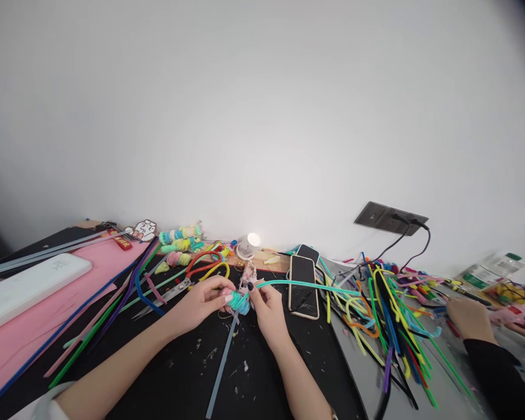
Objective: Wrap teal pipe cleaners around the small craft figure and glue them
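Between my two hands is a small coil of teal and blue pipe cleaner (240, 303), with a pink end near my left fingers. My left hand (207, 298) pinches the coil from the left. My right hand (268, 306) closes its thumb and fingers on the coil's right side, where a long teal pipe cleaner strand (306, 284) leaves it and arcs off to the right. Just behind the coil stands a pale pink object (248, 274), partly hidden by my fingers. A translucent grey stick (222, 366) runs from below the coil toward the table's front.
Scissors (168, 294) and finished-looking pastel coils (179, 234) lie to the left, beside pink sheets (21, 356) and a white box (30, 290). A paper cup (248, 246) and phone (303, 286) sit behind. Loose pipe cleaners (389, 309) cover the right; another person's hand (470, 319) works there.
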{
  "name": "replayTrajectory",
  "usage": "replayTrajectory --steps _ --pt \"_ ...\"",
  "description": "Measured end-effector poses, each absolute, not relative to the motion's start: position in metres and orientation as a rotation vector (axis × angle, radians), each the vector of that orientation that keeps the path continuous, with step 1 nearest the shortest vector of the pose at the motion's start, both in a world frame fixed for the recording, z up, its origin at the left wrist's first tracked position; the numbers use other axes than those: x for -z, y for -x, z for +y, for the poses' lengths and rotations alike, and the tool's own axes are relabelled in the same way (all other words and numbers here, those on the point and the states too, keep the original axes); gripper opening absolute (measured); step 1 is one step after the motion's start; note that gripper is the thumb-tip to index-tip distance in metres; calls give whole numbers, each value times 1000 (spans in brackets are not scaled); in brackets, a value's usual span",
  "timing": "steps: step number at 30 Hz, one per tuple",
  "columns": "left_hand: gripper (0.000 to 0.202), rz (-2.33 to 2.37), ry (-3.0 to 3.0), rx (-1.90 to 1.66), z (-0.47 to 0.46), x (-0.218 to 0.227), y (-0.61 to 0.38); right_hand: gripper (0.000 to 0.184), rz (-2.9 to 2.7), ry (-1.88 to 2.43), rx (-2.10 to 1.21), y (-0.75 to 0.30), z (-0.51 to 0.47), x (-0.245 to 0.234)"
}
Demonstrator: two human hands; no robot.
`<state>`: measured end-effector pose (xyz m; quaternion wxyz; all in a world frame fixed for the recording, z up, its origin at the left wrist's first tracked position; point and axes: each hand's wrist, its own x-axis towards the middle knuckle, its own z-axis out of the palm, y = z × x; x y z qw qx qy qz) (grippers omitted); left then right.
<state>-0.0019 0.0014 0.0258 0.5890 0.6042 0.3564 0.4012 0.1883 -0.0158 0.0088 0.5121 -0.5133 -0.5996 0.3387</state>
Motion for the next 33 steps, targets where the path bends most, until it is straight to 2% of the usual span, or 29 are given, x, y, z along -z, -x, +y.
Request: replayTrajectory --steps 9,21,33 --pt "26 773 -1343 -847 0 -24 2 39 -1425 1204 -848 -187 -15 -3" --pt "35 750 -1419 -758 1 -13 4 45 -1313 1215 -965 -185 -14 -7" --pt "29 863 -1472 -764 2 -16 3 46 -1283 1216 -1033 -184 -15 -7"
